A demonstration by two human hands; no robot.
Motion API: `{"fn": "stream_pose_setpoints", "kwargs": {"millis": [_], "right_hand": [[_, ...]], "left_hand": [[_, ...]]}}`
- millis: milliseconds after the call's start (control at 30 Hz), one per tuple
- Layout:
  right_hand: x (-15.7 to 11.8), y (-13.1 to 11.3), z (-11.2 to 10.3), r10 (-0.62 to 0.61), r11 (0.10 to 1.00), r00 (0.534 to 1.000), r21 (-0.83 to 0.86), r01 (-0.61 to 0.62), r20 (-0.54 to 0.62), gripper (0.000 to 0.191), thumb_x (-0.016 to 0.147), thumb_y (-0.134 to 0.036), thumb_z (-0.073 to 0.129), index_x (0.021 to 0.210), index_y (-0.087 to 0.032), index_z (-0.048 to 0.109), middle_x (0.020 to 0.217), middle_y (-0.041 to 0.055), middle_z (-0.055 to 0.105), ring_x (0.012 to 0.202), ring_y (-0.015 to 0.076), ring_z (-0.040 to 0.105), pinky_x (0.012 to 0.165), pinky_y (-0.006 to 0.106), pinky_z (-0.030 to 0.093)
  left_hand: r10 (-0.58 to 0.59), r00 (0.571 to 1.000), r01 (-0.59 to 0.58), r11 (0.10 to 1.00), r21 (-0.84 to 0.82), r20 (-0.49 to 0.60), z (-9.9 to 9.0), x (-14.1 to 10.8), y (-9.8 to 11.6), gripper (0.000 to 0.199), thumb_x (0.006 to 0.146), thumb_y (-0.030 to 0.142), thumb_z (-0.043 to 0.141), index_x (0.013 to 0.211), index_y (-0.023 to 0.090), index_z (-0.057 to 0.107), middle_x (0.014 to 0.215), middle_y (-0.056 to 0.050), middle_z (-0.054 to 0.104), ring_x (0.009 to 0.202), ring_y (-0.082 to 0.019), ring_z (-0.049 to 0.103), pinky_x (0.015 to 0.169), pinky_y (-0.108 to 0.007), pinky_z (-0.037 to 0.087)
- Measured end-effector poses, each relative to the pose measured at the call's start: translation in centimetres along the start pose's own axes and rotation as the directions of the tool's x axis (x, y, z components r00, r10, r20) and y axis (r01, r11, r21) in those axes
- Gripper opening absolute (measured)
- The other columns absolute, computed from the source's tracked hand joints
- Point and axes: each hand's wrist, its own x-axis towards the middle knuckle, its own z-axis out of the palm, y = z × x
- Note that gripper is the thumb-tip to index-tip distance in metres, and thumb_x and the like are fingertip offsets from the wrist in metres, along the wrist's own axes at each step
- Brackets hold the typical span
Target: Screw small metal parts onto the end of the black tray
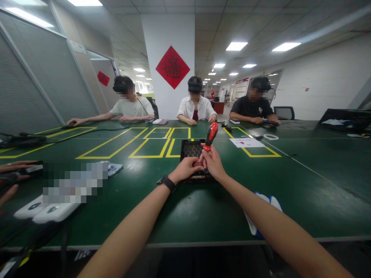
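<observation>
A screwdriver with a red and black handle stands nearly upright, handle up and leaning slightly right. My right hand is closed around its lower part, below the thick of the handle. My left hand, with a black watch on the wrist, is closed beside it, fingertips drawn together near the lower end of the tool. What those fingertips pinch is too small to make out. Both hands are over a black tray with a dark, patterned inside. The screwdriver's tip and the tray's near middle are hidden by my fingers.
Yellow tape outlines mark the green table. White power strips lie left, near another person's hands. A blue-and-white glove-like item lies under my right forearm. Beyond are a paper sheet, a white ring and three seated people.
</observation>
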Motion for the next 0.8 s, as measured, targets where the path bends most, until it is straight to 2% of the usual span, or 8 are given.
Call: {"fn": "stream_pose_setpoints", "kwargs": {"millis": [100, 200, 333, 433, 533, 667, 800], "right_hand": [[0.3, 0.3, -0.2, 0.019, 1.0, 1.0, 0.017, -0.019, 0.013, 0.044, 0.081, -0.044, 0.046, 0.117, -0.019, 0.043, 0.061, -0.0046, 0.056, 0.035, 0.0034, 0.04, 0.034, 0.015, 0.031], [0.7, 0.7, -0.6, 0.052, 0.999, 0.998, -0.008, -0.051, 0.047, 0.039, 0.081, -0.045, 0.045, 0.105, -0.016, 0.055, 0.065, -0.0017, 0.058, 0.038, 0.0038, 0.042, 0.037, 0.017, 0.034], [1.0, 1.1, -1.1, 0.044, 0.997, 0.999, -0.072, -0.042, 0.021, 0.036, 0.079, -0.045, 0.049, 0.091, -0.015, 0.063, 0.066, 0.0002, 0.059, 0.045, 0.0054, 0.044, 0.043, 0.019, 0.037], [1.0, 1.1, -1.2, 0.035, 0.995, 0.999, -0.092, -0.036, -0.019, 0.035, 0.077, -0.045, 0.052, 0.089, -0.015, 0.064, 0.066, 0.0009, 0.06, 0.05, 0.0068, 0.046, 0.048, 0.021, 0.039], [0.9, 0.8, -1.0, 0.04, 0.994, 0.999, -0.102, -0.041, -0.009, 0.034, 0.076, -0.044, 0.054, 0.087, -0.014, 0.065, 0.065, 0.0014, 0.06, 0.053, 0.0077, 0.048, 0.052, 0.021, 0.04], [0.8, 0.5, -0.8, 0.04, 0.991, 0.999, -0.127, -0.039, 0.008, 0.034, 0.077, -0.045, 0.053, 0.084, -0.014, 0.065, 0.065, 0.002, 0.061, 0.052, 0.008, 0.049, 0.051, 0.021, 0.04], [0.9, 0.8, -0.9, 0.057, 0.996, 0.998, -0.076, -0.055, 0.034, 0.037, 0.081, -0.045, 0.046, 0.099, -0.016, 0.061, 0.073, 0.002, 0.062, 0.049, 0.0071, 0.049, 0.049, 0.022, 0.042]], "left_hand": [[0.058, 0.998, -0.057, 0.997, -0.045, 0.029, -0.1, 0.0, 0.1, 0.022, 0.074, 0.033, 0.058, 0.072, 0.01, 0.06, 0.065, 0.0, 0.057, 0.06, -0.01, 0.049, 0.059, -0.02, 0.037], [0.096, 0.994, -0.09, 0.991, -0.102, 0.057, -0.2, 0.0, 0.1, 0.018, 0.078, 0.026, 0.052, 0.076, 0.011, 0.061, 0.07, -0.001, 0.061, 0.066, -0.011, 0.053, 0.063, -0.021, 0.039], [0.064, 0.998, -0.059, 0.985, -0.164, 0.025, 0.0, 0.1, -0.1, 0.016, 0.078, 0.025, 0.052, 0.083, 0.011, 0.059, 0.076, -0.003, 0.063, 0.069, -0.012, 0.057, 0.068, -0.022, 0.042], [0.002, 0.999, -0.006, 0.989, -0.145, -0.034, 0.2, 0.2, -0.1, 0.023, 0.074, 0.032, 0.058, 0.082, 0.011, 0.058, 0.072, -0.002, 0.061, 0.063, -0.011, 0.055, 0.062, -0.022, 0.042], [-0.029, 0.999, 0.025, 0.995, -0.099, -0.034, 0.1, 0.1, 0.0, 0.027, 0.071, 0.038, 0.06, 0.073, 0.011, 0.058, 0.064, -0.001, 0.058, 0.056, -0.01, 0.05, 0.055, -0.02, 0.039], [0.019, 1.0, -0.02, 0.998, -0.053, -0.014, 0.0, 0.1, 0.0, 0.025, 0.075, 0.035, 0.056, 0.072, 0.01, 0.059, 0.063, 0.0, 0.057, 0.056, -0.009, 0.049, 0.053, -0.019, 0.037], [0.077, 0.997, -0.076, 0.996, -0.048, 0.008, 0.0, 0.1, -0.3, 0.021, 0.079, 0.027, 0.05, 0.079, 0.01, 0.062, 0.071, -0.002, 0.062, 0.063, -0.011, 0.052, 0.059, -0.019, 0.038]]}}
